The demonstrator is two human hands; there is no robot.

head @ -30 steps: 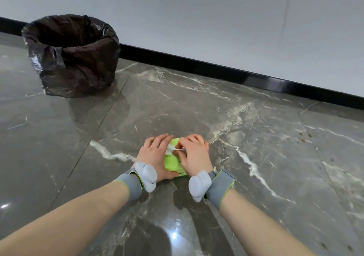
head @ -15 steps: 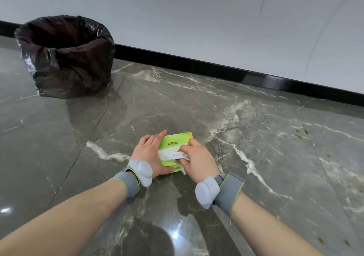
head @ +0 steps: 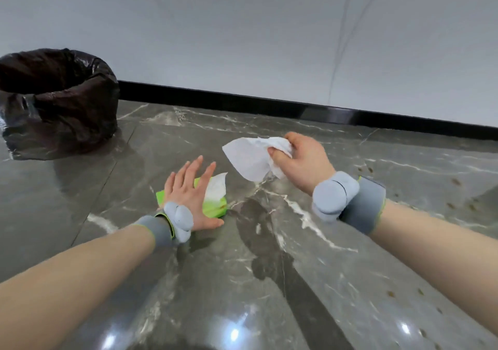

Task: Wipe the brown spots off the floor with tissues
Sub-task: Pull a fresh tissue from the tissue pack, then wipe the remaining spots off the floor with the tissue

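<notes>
1. Since half a second ago the right hand [head: 304,161] has lifted up and to the right of the green tissue pack [head: 215,208], carrying a white tissue [head: 248,155] clear of it. The left hand [head: 188,196] has flattened on the pack.
2. The grey marble floor [head: 269,282] spreads all round the pack, which lies on it.
3. Beyond the pack a pale wall [head: 242,40] rises from a black baseboard [head: 269,107].
4. Well to the left of the pack and farther back, a bin lined with a black bag [head: 62,112] stands upright on the floor. Its mouth is open, but what lies inside cannot be told.
5. The right hand is above and right of the pack and apart from it. Its fingers and thumb are curled, bunching one end of the tissue while the rest hangs loose toward the pack.
6. The left hand presses down on the pack's left part, fingers straight and spread, pointing away from the person.
7. Each wrist wears a grey band with a pale pod, the left [head: 161,228] just behind the pack, the right [head: 361,204] to its right.
8. The pack holds more tissues: one white sheet [head: 217,186] stands up from its top, just beside the left fingers.
9. Small brown spots [head: 455,181] dot the floor well to the right of the pack, with more [head: 390,293] nearer the person.
</notes>
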